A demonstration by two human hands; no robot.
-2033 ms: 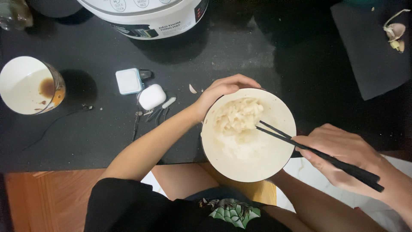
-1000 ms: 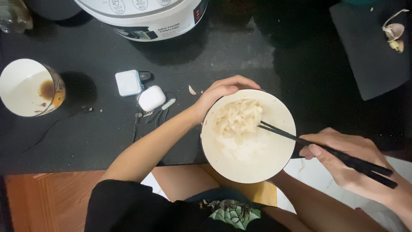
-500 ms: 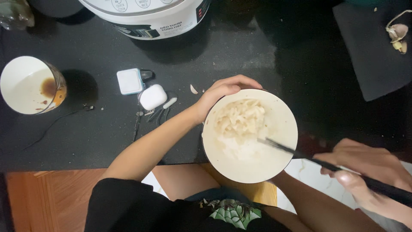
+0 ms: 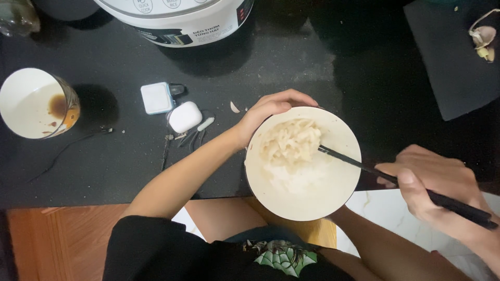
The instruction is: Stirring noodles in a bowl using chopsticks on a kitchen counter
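Fingers (image 4: 271, 104) of my left hand (image 4: 265, 115) curl over the far left rim of the cream bowl (image 4: 338, 195), thumb side pressed against its outer wall, clamped on it. My right hand (image 4: 435, 179) sits just off the bowl's right edge with its fingers (image 4: 409, 190) closed together around a pair of black chopsticks (image 4: 359, 165); the sticks slant up and to the left across the rim, and their tips rest against the right side of the pale noodles (image 4: 289, 141) heaped in the far half of the bowl. Below the noodles lies a whitish, wetter patch on the bowl's floor. The bowl stands at the near edge of the black counter (image 4: 130, 166), partly over my lap. To the left of my forearm lie a small white earbud case (image 4: 184, 116), a square white and blue charger block (image 4: 157, 97) just beside it, and a thin dark cable (image 4: 62, 151) trailing off toward the left. Farther left stands a paper cup (image 4: 32, 102) with brown dregs inside. At the far edge of the counter sits a white rice cooker (image 4: 177, 18), well apart from the bowl, and on a dark mat (image 4: 448, 73) at the top right lie garlic skins (image 4: 482, 37)
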